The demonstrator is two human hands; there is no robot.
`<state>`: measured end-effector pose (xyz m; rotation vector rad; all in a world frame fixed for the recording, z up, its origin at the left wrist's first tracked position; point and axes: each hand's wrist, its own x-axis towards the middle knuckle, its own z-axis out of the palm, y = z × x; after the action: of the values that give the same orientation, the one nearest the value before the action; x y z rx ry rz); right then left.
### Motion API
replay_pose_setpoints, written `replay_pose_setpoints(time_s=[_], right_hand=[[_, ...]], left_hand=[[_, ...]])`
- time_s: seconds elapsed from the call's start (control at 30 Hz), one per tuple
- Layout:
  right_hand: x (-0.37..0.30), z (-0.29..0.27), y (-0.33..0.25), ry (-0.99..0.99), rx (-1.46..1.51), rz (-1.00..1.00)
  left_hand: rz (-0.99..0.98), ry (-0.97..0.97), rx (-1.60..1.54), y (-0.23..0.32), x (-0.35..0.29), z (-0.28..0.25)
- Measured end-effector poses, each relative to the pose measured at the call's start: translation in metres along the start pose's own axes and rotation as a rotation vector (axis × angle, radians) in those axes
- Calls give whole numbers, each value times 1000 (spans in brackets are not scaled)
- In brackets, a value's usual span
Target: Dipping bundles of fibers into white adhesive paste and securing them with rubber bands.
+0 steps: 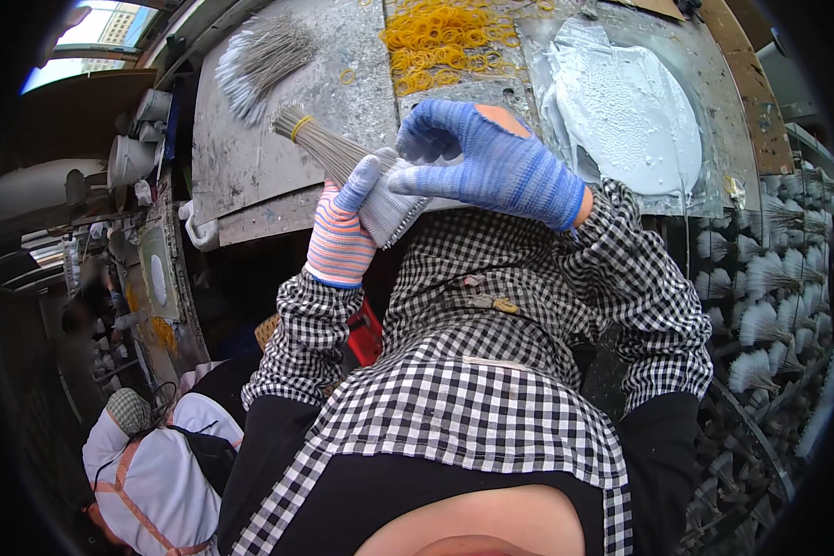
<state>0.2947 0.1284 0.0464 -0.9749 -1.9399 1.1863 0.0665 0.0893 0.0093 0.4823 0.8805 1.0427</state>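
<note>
My left hand [338, 236], in a pink-and-white striped glove with a bluish thumb, is closed round a bundle of thin grey wire stems [338, 153]. A yellow rubber band [299, 127] circles the stems near their far left end. The bundle's white end [394, 215] fans out toward my body, on the right of that hand. My right hand [500, 167], in a blue knit glove, is curved beside the bundle. Its thumb and fingers are apart, and the thumb tip reaches the bundle's edge; whether it touches, I cannot tell.
On the worktable [250, 176] lie a loose pile of white-tipped stems [264, 65] and many yellow rubber bands [445, 42]. White paste [625, 111] is spread on a sheet at the right. Racks of fan-shaped white brushes [760, 315] stand at far right. Another person [162, 473] is at lower left.
</note>
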Motion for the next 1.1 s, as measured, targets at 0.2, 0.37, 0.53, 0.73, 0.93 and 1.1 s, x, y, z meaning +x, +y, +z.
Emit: replay_pose_setpoints(time_s=[0.2, 0.37, 0.53, 0.73, 0.93, 1.1], right_hand=[[2, -1, 17, -45, -125, 69], [-10, -10, 16, -10, -126, 120], [-21, -11, 17, 71, -125, 20], [-33, -9, 27, 161, -238, -145], [-36, -13, 30, 190, -257, -218], [-39, -16, 30, 252, -241, -280]], left_hand=[[-45, -106, 78, 4, 7, 17], [-108, -135, 213, 8, 18, 32], [-143, -170, 256, 8, 27, 38], [-56, -255, 313, 7, 32, 48], [-29, -212, 364, 10, 32, 51], [47, -266, 397, 11, 36, 63]])
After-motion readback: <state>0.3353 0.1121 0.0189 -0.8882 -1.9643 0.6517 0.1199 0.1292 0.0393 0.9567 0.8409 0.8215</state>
